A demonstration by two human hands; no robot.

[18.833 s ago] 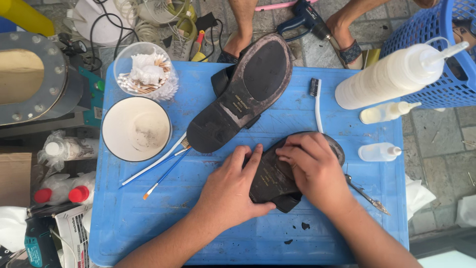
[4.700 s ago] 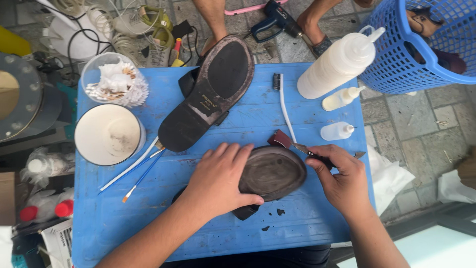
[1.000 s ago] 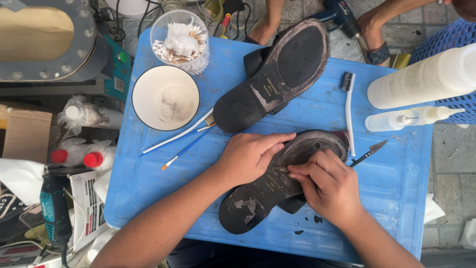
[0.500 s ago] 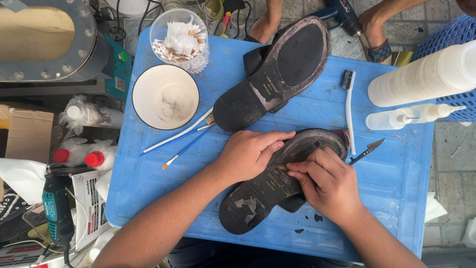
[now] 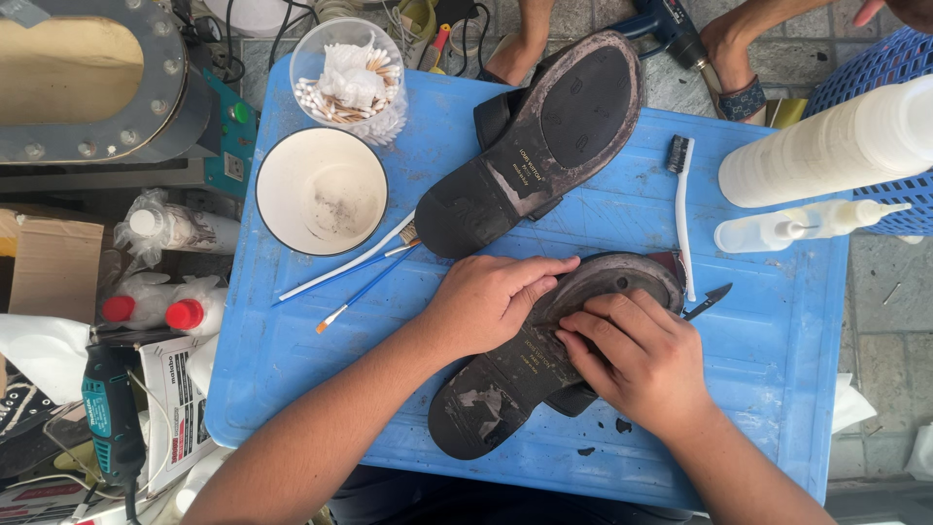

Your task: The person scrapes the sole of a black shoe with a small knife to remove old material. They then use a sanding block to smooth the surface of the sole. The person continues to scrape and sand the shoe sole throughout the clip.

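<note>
Together, both hands (image 5: 491, 303) (image 5: 641, 358) press flat on a worn, dark, scuffed sole (image 5: 544, 365).

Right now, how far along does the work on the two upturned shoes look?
Done: nothing looks finished; both soles are scuffed. In hand: the left hand and right hand press on the nearer shoe, sole up on the blue table, its heel patchy. Left, probably: the far shoe lies untouched, and the white bowl, brushes and squeeze bottles stand unused.
</note>
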